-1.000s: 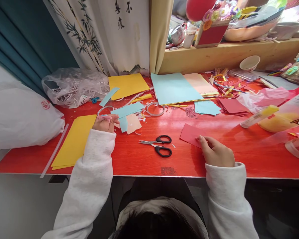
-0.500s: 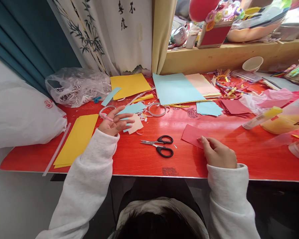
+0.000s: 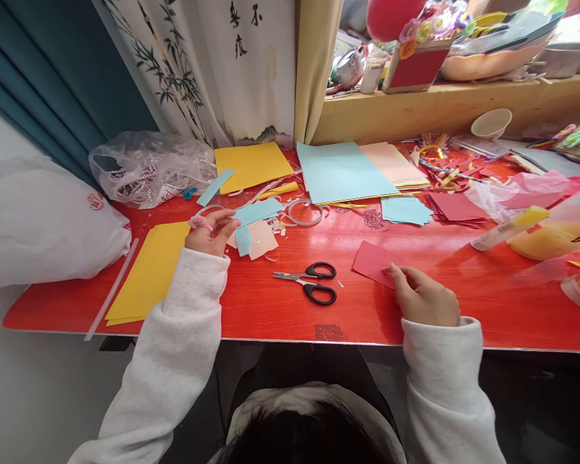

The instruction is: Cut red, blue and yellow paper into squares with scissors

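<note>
My right hand point(image 3: 428, 296) pinches the lower right corner of a red sheet of paper point(image 3: 371, 261), which lies near the table surface. At the left, my left hand point(image 3: 211, 233) has its thumb and fingertips drawn together beside the light blue paper pieces point(image 3: 261, 210); whether anything is between them I cannot make out. A small blue strip point(image 3: 243, 240) and pale peach paper point(image 3: 263, 240) lie just right of its fingertips. Between both hands rest black-handled scissors point(image 3: 314, 282), blades slightly apart and pointing left.
Yellow sheets point(image 3: 147, 274) lie under my left forearm's side. Behind are a large blue sheet point(image 3: 345, 171), a clear tape roll point(image 3: 305, 212), small blue cut pieces point(image 3: 406, 211) and a red paper stack point(image 3: 457, 208). A glue stick point(image 3: 510, 229) stands tilted at right; a white bag point(image 3: 48, 222) fills the left.
My left hand has moved slightly left, and its spread fingers have come together beside the blue paper, uncovering the small blue strip. My right hand and the red paper stay in place.
</note>
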Available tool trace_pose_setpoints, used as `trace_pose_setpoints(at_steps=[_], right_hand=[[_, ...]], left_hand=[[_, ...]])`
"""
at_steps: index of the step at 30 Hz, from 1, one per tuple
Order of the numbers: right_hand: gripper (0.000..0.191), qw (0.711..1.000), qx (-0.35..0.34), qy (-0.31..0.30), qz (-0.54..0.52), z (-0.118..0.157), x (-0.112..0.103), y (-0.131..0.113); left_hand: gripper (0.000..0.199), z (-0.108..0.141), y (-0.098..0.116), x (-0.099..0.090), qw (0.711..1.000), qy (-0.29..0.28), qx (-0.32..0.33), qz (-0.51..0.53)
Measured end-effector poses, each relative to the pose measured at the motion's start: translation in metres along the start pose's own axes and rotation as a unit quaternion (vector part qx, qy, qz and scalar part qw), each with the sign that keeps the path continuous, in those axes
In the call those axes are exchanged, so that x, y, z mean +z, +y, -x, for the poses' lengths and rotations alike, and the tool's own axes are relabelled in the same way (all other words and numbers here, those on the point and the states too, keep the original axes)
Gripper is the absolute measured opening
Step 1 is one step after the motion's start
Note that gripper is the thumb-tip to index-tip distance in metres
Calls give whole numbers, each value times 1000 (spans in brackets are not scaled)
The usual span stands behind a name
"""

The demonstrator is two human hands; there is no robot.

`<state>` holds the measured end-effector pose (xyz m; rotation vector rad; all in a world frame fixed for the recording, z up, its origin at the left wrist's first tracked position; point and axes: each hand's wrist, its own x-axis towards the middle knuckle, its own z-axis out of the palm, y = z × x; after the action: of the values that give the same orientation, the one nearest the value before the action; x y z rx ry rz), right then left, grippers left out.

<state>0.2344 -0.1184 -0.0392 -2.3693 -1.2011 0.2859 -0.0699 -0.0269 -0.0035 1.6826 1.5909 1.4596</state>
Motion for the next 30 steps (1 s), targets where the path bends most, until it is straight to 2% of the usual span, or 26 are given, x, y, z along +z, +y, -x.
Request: trace_pose_setpoints(at_steps=[3,7,8,13,19,25,30], right_hand=[[35,1000,-4,7,-1,0,1,0],[35,1000,-13,20,-2,0,2,1],[35,1000,-13,19,-2,0,2,1],[36,1000,2,4,-3,1,0,-1],[35,1000,0,-1,7,0,-1,-1],[35,1000,-19,18,3,-1,2,2],[35,999,-33,32,0,-1,5,5]], left_hand=[[27,-2,-3,-2,988,13,4,-157],[24,-3,-10,-3,961,-4,121,-247],[24,-4,-12,-2,959,-8,125,-255],[16,-6,-17,2,961,8,45,-273],[22,-12,-32,1,953,-5,73,-293],[23,-16,-44,0,963,-34,121,-240],[21,-16,-47,-6,963,-56,129,-232]])
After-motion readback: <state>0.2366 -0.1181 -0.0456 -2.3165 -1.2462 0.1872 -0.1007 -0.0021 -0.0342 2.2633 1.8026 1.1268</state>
